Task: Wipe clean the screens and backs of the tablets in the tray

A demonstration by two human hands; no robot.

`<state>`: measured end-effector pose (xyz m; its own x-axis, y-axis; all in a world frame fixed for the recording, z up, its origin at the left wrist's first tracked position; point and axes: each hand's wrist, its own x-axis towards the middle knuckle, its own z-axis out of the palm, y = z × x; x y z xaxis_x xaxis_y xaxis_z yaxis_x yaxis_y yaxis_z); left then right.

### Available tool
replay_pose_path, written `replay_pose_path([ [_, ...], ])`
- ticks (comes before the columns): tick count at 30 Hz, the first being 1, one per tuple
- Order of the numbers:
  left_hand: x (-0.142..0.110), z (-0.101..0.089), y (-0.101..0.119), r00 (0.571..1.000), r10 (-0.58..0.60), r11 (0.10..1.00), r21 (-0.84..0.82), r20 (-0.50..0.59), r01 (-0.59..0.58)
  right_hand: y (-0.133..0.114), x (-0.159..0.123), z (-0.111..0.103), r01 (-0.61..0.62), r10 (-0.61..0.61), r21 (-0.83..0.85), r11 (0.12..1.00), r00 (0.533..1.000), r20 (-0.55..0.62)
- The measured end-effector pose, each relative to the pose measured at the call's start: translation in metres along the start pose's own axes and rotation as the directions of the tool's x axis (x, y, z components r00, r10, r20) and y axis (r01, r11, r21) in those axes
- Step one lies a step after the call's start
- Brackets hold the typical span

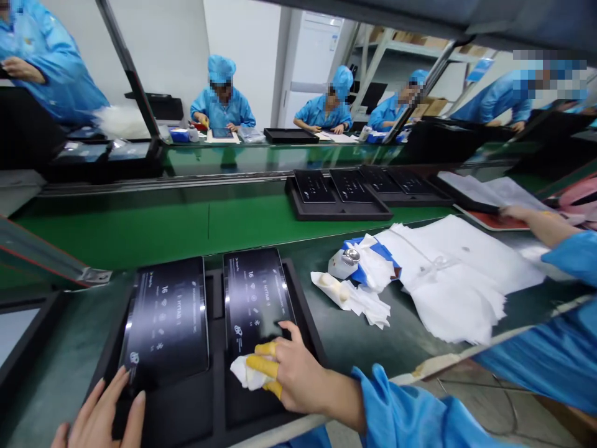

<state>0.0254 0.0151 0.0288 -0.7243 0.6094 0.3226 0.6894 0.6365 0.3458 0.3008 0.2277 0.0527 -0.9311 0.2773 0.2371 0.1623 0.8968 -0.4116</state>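
Two black tablets lie side by side in a black tray [212, 398] near the table's front edge. My right hand [291, 370], with yellow finger cots, presses a small white cloth [245, 372] onto the lower end of the right tablet [256, 298]. My left hand [105, 417] rests at the bottom edge of the left tablet [168, 320], fingers stretched out and holding nothing.
White wipes [461, 280], a small white bottle [345, 261] and crumpled cloths lie to the right. A second tray [340, 208] of tablets sits on the green conveyor [140, 227]. A co-worker's arm [545, 227] reaches in at right. Several people in blue work across the line.
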Motion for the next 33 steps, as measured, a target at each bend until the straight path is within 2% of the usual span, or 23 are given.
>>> replay_pose_path([
  [2,0.002,0.000,-0.002,0.999,-0.020,0.999,0.026,0.024,0.020,0.005,0.030,-0.006,0.002,-0.001,-0.020,1.000,1.000,0.021],
  [5,0.004,-0.001,0.002,0.997,0.002,0.998,0.068,0.072,-0.007,0.022,0.089,-0.015,-0.184,0.180,-0.100,0.978,0.983,-0.045],
  [7,0.004,-0.002,0.004,0.997,0.019,0.997,0.075,0.075,-0.025,0.028,0.111,-0.014,-0.267,0.262,-0.122,0.956,0.963,-0.060],
  [8,0.003,-0.002,0.004,0.997,0.026,0.997,0.076,0.068,-0.032,0.027,0.113,-0.012,-0.247,0.244,-0.128,0.961,0.969,-0.038],
  [10,0.002,-0.001,0.005,0.998,0.031,0.996,0.083,0.054,-0.035,0.018,0.097,-0.006,-0.105,0.112,-0.131,0.986,0.992,0.051],
  [12,0.000,0.001,0.004,0.999,0.031,0.996,0.087,0.029,-0.034,0.005,0.066,-0.001,0.051,-0.035,-0.117,0.992,0.990,0.136],
  [15,-0.001,0.004,0.003,0.999,0.050,0.996,0.073,0.004,-0.050,-0.005,0.033,-0.003,0.151,-0.133,-0.076,0.986,0.970,0.202],
  [18,-0.002,0.005,0.000,0.997,0.070,0.995,0.071,0.020,-0.072,0.004,0.046,-0.011,0.117,-0.106,-0.041,0.992,0.973,0.207],
  [20,-0.002,0.005,-0.002,0.995,0.091,0.993,0.073,0.034,-0.093,0.018,0.071,-0.016,-0.012,0.020,-0.067,0.998,0.991,0.130],
  [22,-0.001,0.005,-0.004,0.993,0.116,0.991,0.066,0.038,-0.118,0.029,0.092,-0.018,-0.155,0.159,-0.117,0.981,0.987,0.024],
  [23,-0.001,0.005,-0.004,0.992,0.125,0.990,0.064,0.035,-0.127,0.031,0.095,-0.017,-0.191,0.191,-0.136,0.972,0.981,-0.009],
  [25,-0.001,0.004,-0.003,0.992,0.120,0.990,0.065,0.026,-0.122,0.025,0.087,-0.011,-0.150,0.151,-0.157,0.976,0.988,-0.008],
  [28,-0.001,0.004,-0.001,0.995,0.091,0.993,0.070,0.030,-0.093,0.002,0.045,0.002,0.023,-0.015,-0.137,0.990,0.998,0.056],
  [30,-0.002,0.005,-0.002,0.997,0.075,0.994,0.077,0.036,-0.078,-0.007,0.020,0.006,0.092,-0.084,-0.098,0.991,0.993,0.082],
  [32,-0.002,0.006,-0.004,0.996,0.075,0.994,0.076,0.044,-0.078,-0.002,0.011,0.002,0.070,-0.067,-0.060,0.996,0.996,0.054],
  [33,-0.003,0.007,-0.005,0.996,0.074,0.994,0.072,0.045,-0.077,0.006,0.014,-0.003,0.014,-0.014,-0.059,0.998,1.000,0.004],
])
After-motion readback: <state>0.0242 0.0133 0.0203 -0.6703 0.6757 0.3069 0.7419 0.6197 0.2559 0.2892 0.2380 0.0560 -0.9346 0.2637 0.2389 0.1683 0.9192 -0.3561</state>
